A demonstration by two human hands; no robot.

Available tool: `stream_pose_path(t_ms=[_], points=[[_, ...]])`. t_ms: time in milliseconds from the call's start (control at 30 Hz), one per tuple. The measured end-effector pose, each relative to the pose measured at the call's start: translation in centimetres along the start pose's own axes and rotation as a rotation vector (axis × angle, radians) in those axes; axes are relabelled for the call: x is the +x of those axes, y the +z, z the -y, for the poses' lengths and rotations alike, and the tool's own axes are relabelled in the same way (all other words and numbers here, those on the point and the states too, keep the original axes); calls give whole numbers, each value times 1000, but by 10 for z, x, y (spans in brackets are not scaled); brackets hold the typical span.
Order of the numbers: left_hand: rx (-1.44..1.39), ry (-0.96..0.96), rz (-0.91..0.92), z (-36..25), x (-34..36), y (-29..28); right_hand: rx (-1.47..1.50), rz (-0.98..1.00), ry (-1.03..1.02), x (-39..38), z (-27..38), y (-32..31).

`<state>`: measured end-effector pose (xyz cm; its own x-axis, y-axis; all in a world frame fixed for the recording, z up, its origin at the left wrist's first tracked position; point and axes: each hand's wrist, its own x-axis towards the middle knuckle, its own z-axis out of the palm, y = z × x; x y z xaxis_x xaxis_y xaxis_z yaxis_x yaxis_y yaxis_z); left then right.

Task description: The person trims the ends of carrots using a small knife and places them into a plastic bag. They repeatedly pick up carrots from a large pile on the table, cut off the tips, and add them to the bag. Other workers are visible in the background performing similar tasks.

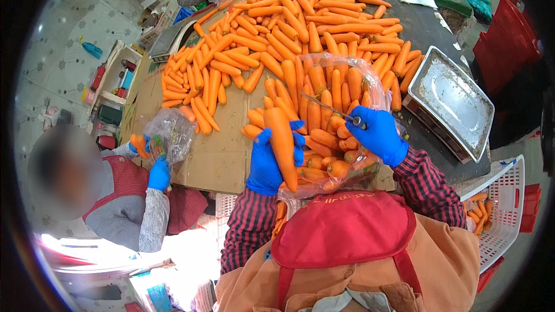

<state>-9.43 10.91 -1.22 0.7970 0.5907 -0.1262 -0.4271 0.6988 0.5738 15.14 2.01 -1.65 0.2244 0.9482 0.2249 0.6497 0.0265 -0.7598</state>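
The left hand (pixel 267 164) grips a large carrot (pixel 281 144) over the clear bag (pixel 379 88) on the desk (pixel 415 18), the right hand (pixel 378 136) a knife (pixel 347 117), seemingly for trimming, which calls for bringing both together

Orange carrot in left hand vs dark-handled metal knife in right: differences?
The thick, tapered orange carrot is wider than the thin, dark-handled metal knife. The carrot's narrow end points down in the picture; the knife's tip, up and left. Both are held, by the blue-gloved left hand and blue-gloved right hand respectively.
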Motion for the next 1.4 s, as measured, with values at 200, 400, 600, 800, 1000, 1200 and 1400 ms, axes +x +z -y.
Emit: stream_pose_path(t_ms=[200, 400, 600, 800, 1000, 1200, 1400], points=[[-534, -26, -6, 3, 8, -22, 223, -41, 58, -9, -16, 12], [-633, 36, -169, 1, 16, -39, 351, -35, 136, -12, -17, 10], [-318, 136, -183, -56, 79, -36, 377, -80, 171, -13, -19, 12], [649, 404, -121, -49, 103, 12, 398, -131, 184, -17, -25, 11], [1332, -105, -64, 41, 60, -55, 395, -151, 206, -16, -25, 14], [1223, -26, -195, 52, 48, -48, 406, -159, 214, -20, -29, 16], [771, 114, -560, -6, 21, -61, 434, -174, 219, -22, -32, 15]])
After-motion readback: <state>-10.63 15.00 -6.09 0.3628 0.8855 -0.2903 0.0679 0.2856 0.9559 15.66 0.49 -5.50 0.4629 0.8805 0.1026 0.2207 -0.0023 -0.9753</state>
